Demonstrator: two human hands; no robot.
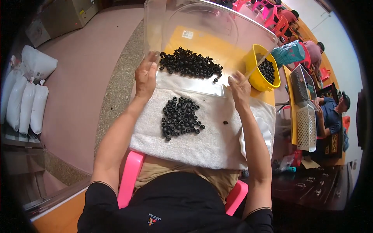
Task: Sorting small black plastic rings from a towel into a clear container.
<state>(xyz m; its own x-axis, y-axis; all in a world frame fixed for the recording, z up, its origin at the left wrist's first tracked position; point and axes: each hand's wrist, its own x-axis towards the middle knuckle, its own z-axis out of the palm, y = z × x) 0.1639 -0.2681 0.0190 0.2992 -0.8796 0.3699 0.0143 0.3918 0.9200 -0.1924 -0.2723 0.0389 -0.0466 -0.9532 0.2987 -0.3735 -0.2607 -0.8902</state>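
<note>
Underneath, table (269, 95): white towel (213, 143), loose black beads (180, 116) on top
Hands: left hand (146, 75), right hand (240, 90) gripping clear bin's (154, 27) sides
Room: white sacks (25, 103) left, person (330, 120) right

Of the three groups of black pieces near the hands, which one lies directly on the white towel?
The lowest group in the picture; the other two are inside the clear bin and the yellow bucket.

One view is given, taken from the wearer's head through a wide fisheye lens and aimed steeply down. The black shirt (176, 200) is caught closest, at six o'clock; the clear bin (154, 27) is framed at twelve, a co-worker (329, 119) farther off at three.
</note>
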